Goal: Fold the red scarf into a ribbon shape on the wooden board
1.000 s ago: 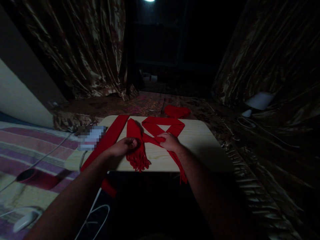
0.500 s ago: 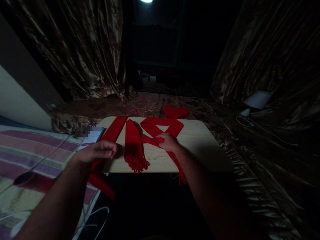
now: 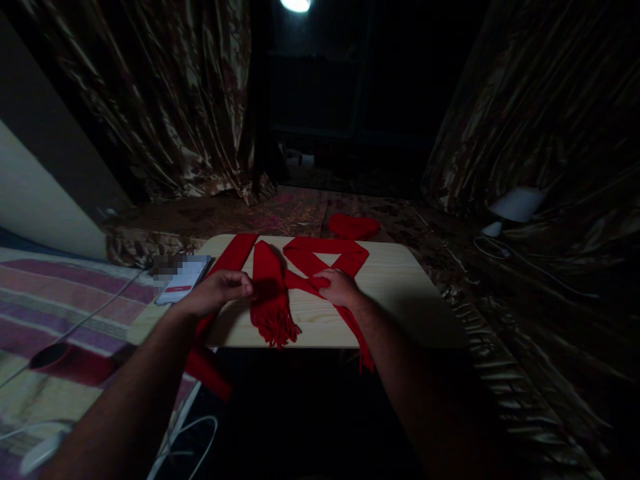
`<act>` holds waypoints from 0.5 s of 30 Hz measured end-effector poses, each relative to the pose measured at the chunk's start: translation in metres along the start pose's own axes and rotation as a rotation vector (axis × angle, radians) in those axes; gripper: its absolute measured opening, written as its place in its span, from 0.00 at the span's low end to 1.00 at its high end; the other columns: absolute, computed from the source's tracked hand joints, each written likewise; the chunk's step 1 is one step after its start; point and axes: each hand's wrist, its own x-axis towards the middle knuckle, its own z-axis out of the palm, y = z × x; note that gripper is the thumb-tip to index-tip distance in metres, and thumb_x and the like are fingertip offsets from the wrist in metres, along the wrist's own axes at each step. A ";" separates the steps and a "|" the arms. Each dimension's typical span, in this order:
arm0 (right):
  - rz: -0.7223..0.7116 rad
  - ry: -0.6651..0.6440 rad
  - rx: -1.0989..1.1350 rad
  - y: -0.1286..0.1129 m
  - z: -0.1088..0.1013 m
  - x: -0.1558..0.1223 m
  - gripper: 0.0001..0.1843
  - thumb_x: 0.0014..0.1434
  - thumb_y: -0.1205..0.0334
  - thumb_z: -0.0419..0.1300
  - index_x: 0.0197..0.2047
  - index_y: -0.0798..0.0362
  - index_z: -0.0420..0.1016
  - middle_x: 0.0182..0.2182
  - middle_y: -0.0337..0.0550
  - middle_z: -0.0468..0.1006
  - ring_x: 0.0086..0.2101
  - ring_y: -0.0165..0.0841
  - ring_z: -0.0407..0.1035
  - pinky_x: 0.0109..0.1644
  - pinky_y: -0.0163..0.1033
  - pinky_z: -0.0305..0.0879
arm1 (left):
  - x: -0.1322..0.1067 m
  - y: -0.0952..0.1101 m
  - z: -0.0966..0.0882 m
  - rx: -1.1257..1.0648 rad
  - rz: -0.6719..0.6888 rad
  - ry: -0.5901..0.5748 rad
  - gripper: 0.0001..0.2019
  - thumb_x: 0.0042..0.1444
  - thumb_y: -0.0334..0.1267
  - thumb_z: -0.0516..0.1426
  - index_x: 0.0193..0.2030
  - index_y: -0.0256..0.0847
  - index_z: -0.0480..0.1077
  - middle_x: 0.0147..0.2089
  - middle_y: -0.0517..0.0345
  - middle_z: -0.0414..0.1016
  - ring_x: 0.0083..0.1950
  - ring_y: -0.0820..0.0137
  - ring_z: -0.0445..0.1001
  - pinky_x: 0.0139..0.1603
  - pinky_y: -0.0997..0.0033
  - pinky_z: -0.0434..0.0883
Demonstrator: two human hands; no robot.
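Observation:
A red scarf (image 3: pixel 327 245) lies on a light wooden table (image 3: pixel 400 293), laid in a loop with its parts crossing. My right hand (image 3: pixel 339 288) is closed on the scarf at the crossing, with a narrow bunched part under its fingers. One fringed end (image 3: pixel 270 293) spreads flat left of the loop; the other fringed tail (image 3: pixel 364 347) hangs over the front edge. My left hand (image 3: pixel 223 291) has its fingers and thumb drawn together, tips at the left side of the flat fringed end. Beneath that wrist runs a long red strip (image 3: pixel 233 257), its lower part hanging off the table.
A phone-like device (image 3: pixel 186 280) lies on the table's left side. Behind the table rests a red soft item (image 3: pixel 354 225). At left, a striped bed cover (image 3: pixel 75 300) carries a red cylinder (image 3: pixel 75 365) and white cables. A small lamp (image 3: pixel 517 203) stands at right.
My left hand has moved right, up to the flat fringed end, its fingers less curled than before. My right hand stays on the scarf's crossing. The view has shifted slightly.

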 end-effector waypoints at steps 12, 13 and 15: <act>0.042 0.002 -0.004 -0.012 -0.009 -0.003 0.26 0.47 0.69 0.65 0.51 0.50 0.81 0.52 0.43 0.80 0.52 0.37 0.71 0.62 0.40 0.63 | 0.066 -0.044 0.039 0.644 0.120 0.317 0.30 0.64 0.51 0.48 0.68 0.38 0.64 0.70 0.45 0.64 0.72 0.57 0.59 0.71 0.58 0.58; 0.037 0.003 -0.005 -0.013 -0.009 -0.003 0.26 0.47 0.69 0.64 0.51 0.50 0.81 0.52 0.43 0.80 0.52 0.37 0.71 0.62 0.40 0.63 | 0.069 -0.049 0.043 0.670 0.126 0.306 0.31 0.64 0.51 0.46 0.69 0.35 0.63 0.71 0.43 0.62 0.74 0.57 0.55 0.72 0.56 0.55; 0.024 0.001 -0.007 -0.014 -0.009 -0.004 0.26 0.47 0.70 0.64 0.52 0.51 0.81 0.51 0.43 0.80 0.52 0.37 0.71 0.62 0.40 0.64 | 0.072 -0.058 0.049 0.693 0.114 0.312 0.33 0.65 0.51 0.44 0.68 0.30 0.62 0.71 0.39 0.61 0.75 0.56 0.53 0.74 0.56 0.52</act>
